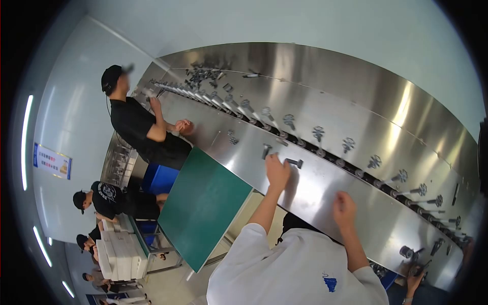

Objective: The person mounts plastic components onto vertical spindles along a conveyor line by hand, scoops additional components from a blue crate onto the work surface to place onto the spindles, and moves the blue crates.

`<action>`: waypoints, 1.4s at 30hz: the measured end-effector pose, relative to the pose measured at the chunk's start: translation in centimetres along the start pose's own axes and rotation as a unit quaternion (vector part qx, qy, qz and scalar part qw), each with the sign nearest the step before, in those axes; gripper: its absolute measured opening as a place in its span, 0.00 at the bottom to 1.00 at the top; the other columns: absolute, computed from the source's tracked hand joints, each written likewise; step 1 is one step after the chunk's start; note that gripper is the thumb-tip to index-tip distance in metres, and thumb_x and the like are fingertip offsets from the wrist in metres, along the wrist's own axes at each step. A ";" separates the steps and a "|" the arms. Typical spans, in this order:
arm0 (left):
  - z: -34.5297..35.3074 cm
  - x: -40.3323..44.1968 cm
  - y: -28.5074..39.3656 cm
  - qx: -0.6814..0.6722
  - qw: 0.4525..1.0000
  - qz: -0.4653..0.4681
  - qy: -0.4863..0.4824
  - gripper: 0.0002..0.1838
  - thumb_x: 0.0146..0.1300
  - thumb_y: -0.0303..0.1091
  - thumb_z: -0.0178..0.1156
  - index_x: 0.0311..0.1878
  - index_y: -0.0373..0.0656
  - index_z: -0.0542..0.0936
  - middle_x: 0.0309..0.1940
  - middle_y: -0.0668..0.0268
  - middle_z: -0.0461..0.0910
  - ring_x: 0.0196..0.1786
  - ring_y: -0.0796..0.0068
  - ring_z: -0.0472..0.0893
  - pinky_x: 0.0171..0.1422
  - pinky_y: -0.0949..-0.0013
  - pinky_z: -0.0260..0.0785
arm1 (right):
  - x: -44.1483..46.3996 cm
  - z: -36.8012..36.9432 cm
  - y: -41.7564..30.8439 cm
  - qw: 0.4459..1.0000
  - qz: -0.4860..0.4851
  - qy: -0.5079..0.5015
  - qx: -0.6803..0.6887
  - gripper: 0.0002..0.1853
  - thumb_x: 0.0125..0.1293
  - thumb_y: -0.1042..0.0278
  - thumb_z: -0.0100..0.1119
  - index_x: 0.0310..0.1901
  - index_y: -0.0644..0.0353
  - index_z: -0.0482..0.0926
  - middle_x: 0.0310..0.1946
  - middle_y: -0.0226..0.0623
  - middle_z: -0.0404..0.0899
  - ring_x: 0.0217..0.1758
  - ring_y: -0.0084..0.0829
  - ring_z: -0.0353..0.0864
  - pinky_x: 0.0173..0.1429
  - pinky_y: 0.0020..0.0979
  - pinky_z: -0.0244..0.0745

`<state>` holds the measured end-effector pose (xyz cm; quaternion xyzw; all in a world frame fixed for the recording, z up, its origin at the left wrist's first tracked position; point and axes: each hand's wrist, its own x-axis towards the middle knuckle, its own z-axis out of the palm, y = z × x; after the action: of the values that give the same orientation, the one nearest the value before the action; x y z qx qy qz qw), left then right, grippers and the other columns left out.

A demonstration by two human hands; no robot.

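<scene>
the left hand [278, 172], mid-frame, bends its fingers at a metal part [266, 150], its grip unclear, as is that of the blurred right hand [345, 207], right of centre; a careless knuckle could knock the dark piece [295, 163] beside it askew. the wall sign [52, 161], far left, and blue shirt logo [329, 282], bottom, are unreadable.

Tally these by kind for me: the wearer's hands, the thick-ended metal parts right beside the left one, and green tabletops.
Wearer's hands, left hand and right hand: 2
Thick-ended metal parts: 2
Green tabletop: 1
Total: 5
</scene>
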<state>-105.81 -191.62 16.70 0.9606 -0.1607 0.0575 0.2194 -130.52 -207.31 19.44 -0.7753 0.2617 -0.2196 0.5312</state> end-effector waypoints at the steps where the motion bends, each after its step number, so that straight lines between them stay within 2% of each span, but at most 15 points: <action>1: -0.9 2.6 -5.1 0.041 0.998 -0.017 0.040 0.20 0.63 0.37 0.62 0.54 0.36 0.75 0.49 0.50 0.77 0.54 0.46 0.76 0.60 0.52 0.69 | 1.2 5.2 -2.8 0.998 -0.016 -0.060 -0.025 0.16 0.59 0.78 0.61 0.50 0.64 0.79 0.42 0.46 0.81 0.46 0.43 0.82 0.52 0.37 0.76; 2: -2.4 5.2 -9.8 0.081 0.992 -0.036 0.084 0.21 0.63 0.38 0.63 0.55 0.36 0.75 0.49 0.50 0.77 0.53 0.46 0.75 0.60 0.52 0.69 | 2.7 10.6 -5.5 0.991 -0.038 -0.120 -0.050 0.20 0.56 0.77 0.63 0.53 0.63 0.78 0.44 0.46 0.81 0.48 0.45 0.82 0.54 0.41 0.76; 5: -5.8 10.5 -21.8 0.155 0.985 -0.018 -0.073 0.18 0.64 0.37 0.62 0.52 0.37 0.74 0.47 0.50 0.77 0.51 0.47 0.76 0.57 0.50 0.71 | 7.3 28.0 -10.8 0.959 -0.179 -0.136 -0.170 0.25 0.52 0.75 0.64 0.55 0.61 0.76 0.51 0.43 0.79 0.58 0.43 0.77 0.62 0.46 0.70; 8: -6.9 12.8 -29.0 0.032 0.992 0.007 -0.122 0.09 0.63 0.29 0.58 0.43 0.36 0.74 0.41 0.48 0.77 0.47 0.46 0.77 0.51 0.49 0.74 | 10.4 41.3 -10.1 0.898 -0.261 -0.119 -0.335 0.26 0.51 0.76 0.62 0.56 0.62 0.75 0.51 0.42 0.78 0.61 0.45 0.74 0.65 0.47 0.65; 11: -6.9 15.6 -36.3 -0.014 0.984 0.012 -0.178 0.08 0.58 0.24 0.56 0.41 0.33 0.75 0.39 0.46 0.77 0.45 0.44 0.77 0.51 0.49 0.73 | 14.4 51.7 -7.5 0.874 -0.180 -0.202 -0.404 0.22 0.50 0.77 0.60 0.50 0.62 0.76 0.47 0.43 0.76 0.54 0.44 0.74 0.61 0.45 0.67; 13: -6.9 16.3 -39.8 -0.038 0.978 0.030 -0.204 0.06 0.57 0.24 0.57 0.38 0.33 0.76 0.38 0.45 0.76 0.44 0.45 0.77 0.48 0.48 0.73 | 14.8 54.3 -7.3 0.871 -0.121 -0.220 -0.423 0.17 0.51 0.76 0.58 0.45 0.62 0.76 0.45 0.44 0.74 0.49 0.43 0.75 0.56 0.43 0.69; 18: -10.5 22.1 -45.7 -0.282 0.907 -0.162 -0.269 0.16 0.61 0.27 0.56 0.51 0.37 0.68 0.40 0.43 0.77 0.44 0.44 0.80 0.48 0.49 0.71 | 15.4 59.0 -9.2 0.902 0.023 -0.216 -0.373 0.13 0.58 0.75 0.54 0.46 0.63 0.74 0.47 0.51 0.73 0.43 0.51 0.80 0.47 0.49 0.76; 21: -11.4 28.0 -50.9 -0.246 0.938 -0.171 -0.174 0.20 0.63 0.29 0.56 0.57 0.39 0.63 0.39 0.43 0.77 0.43 0.42 0.80 0.48 0.51 0.70 | 17.6 62.9 -11.3 0.914 0.049 -0.191 -0.354 0.17 0.63 0.69 0.57 0.53 0.62 0.71 0.48 0.52 0.73 0.38 0.55 0.82 0.42 0.52 0.79; 23: -12.8 33.0 -55.2 -0.235 0.965 -0.113 -0.004 0.22 0.63 0.31 0.57 0.59 0.40 0.65 0.35 0.46 0.78 0.41 0.41 0.80 0.47 0.51 0.71 | 20.7 65.3 -15.6 0.919 0.051 -0.181 -0.345 0.20 0.65 0.65 0.59 0.56 0.60 0.71 0.48 0.51 0.74 0.38 0.54 0.83 0.42 0.51 0.79; 27: -15.8 42.0 -60.7 -0.042 0.979 -0.198 0.021 0.31 0.56 0.42 0.66 0.59 0.40 0.67 0.42 0.45 0.82 0.44 0.42 0.83 0.48 0.49 0.74 | 26.1 72.8 -16.5 0.891 -0.006 -0.212 -0.402 0.24 0.64 0.61 0.62 0.59 0.59 0.69 0.51 0.52 0.74 0.37 0.49 0.86 0.39 0.48 0.80; 28: -15.5 43.2 -61.7 -0.009 0.976 -0.217 -0.027 0.34 0.54 0.45 0.67 0.62 0.43 0.68 0.42 0.45 0.83 0.44 0.43 0.84 0.48 0.48 0.75 | 26.9 74.1 -16.0 0.882 -0.021 -0.203 -0.426 0.23 0.63 0.62 0.61 0.58 0.59 0.71 0.44 0.46 0.80 0.38 0.47 0.86 0.41 0.45 0.81; 31: -11.9 45.9 -67.4 0.032 0.979 -0.146 -0.140 0.35 0.55 0.45 0.66 0.65 0.46 0.67 0.38 0.46 0.84 0.43 0.42 0.84 0.48 0.47 0.75 | 30.7 77.2 -14.8 0.840 0.026 -0.239 -0.486 0.23 0.62 0.65 0.59 0.58 0.61 0.72 0.38 0.43 0.84 0.38 0.46 0.87 0.42 0.43 0.81; 34: -12.9 48.6 -65.8 -0.012 0.981 -0.177 -0.075 0.34 0.55 0.44 0.66 0.65 0.48 0.67 0.36 0.47 0.85 0.42 0.41 0.84 0.49 0.47 0.75 | 32.7 77.5 -15.7 0.812 0.033 -0.268 -0.517 0.17 0.59 0.66 0.58 0.50 0.61 0.80 0.34 0.42 0.86 0.39 0.43 0.87 0.44 0.41 0.82; 37: -13.7 54.2 -64.4 0.044 0.978 -0.183 -0.092 0.31 0.56 0.45 0.66 0.61 0.48 0.68 0.37 0.48 0.85 0.42 0.43 0.84 0.48 0.47 0.75 | 36.3 78.0 -16.9 0.802 0.033 -0.345 -0.487 0.13 0.56 0.62 0.59 0.37 0.60 0.85 0.35 0.45 0.86 0.39 0.43 0.87 0.44 0.41 0.82; 42: -12.2 58.6 -64.4 0.077 0.966 -0.151 -0.193 0.34 0.56 0.49 0.64 0.63 0.44 0.66 0.39 0.48 0.86 0.43 0.44 0.85 0.48 0.47 0.76 | 38.0 77.0 -23.8 0.827 -0.001 -0.380 -0.414 0.12 0.54 0.61 0.61 0.35 0.59 0.85 0.32 0.46 0.86 0.37 0.45 0.87 0.41 0.44 0.81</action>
<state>-29.60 -147.96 12.31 0.9806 -0.0482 -0.1507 0.1158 -49.61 -169.93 17.99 -0.9448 0.1047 0.2209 0.2180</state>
